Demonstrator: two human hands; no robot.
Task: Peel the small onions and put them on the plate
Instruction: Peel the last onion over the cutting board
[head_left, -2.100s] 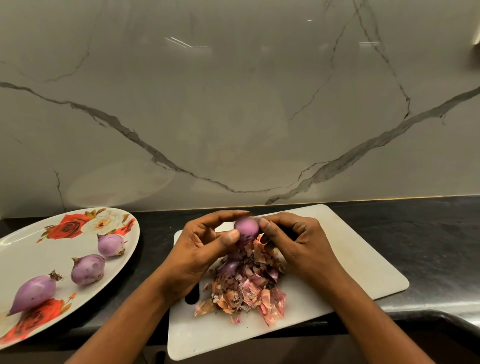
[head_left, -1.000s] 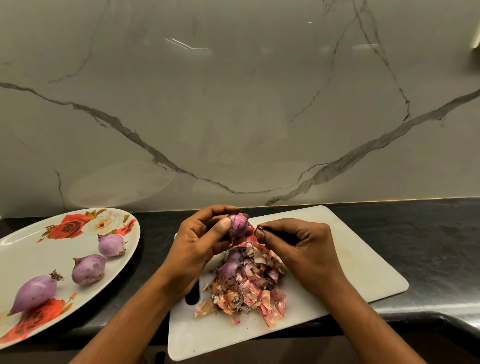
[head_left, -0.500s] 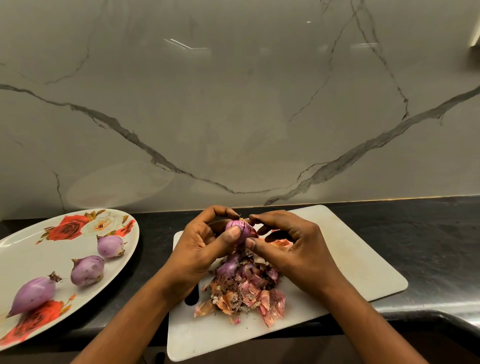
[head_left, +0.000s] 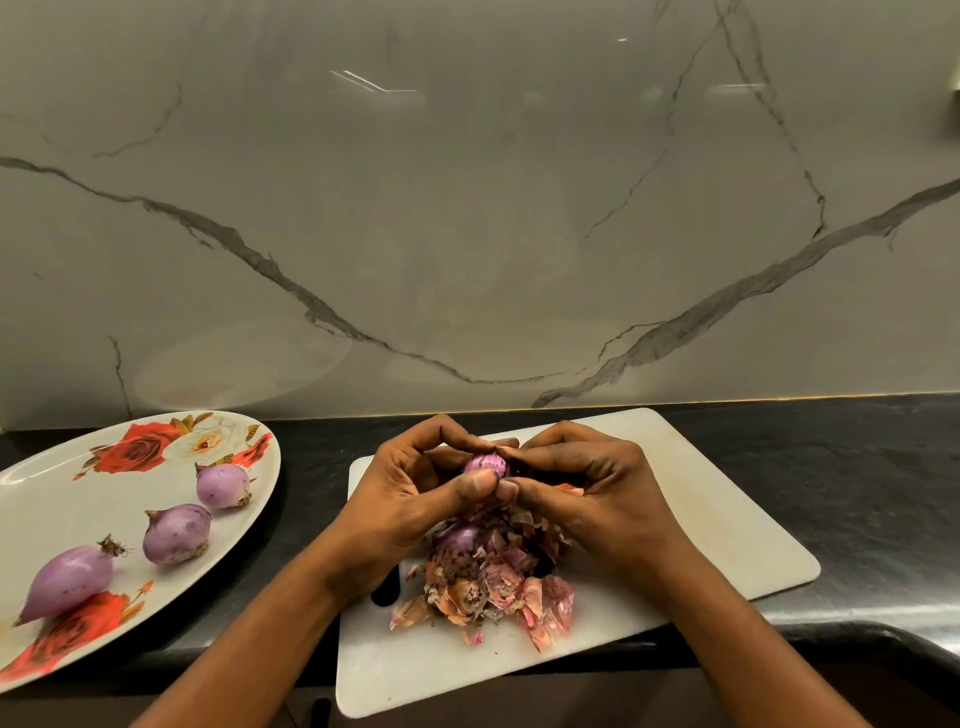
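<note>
The left hand (head_left: 415, 499) cradles the small onion (head_left: 485, 464) above the cutting board (head_left: 701, 519); the right hand (head_left: 587, 488) pinches its skin (plate (head_left: 62, 499) lies leftward).

No readable text, label, brand, number or sign appears anywhere in view.

The left forearm (head_left: 260, 634) and right forearm (head_left: 743, 639) are bare and slant inward from the bottom edge, so the wrists sit close together. The left hand (head_left: 410, 499) curls around a small onion (head_left: 485, 463), with its fingers arched over the top and its thumb pressed beneath. The right hand (head_left: 592, 493) meets it fingertip to fingertip. Its index finger and thumb pinch the same onion from the right, and its other fingers are bent.
</note>
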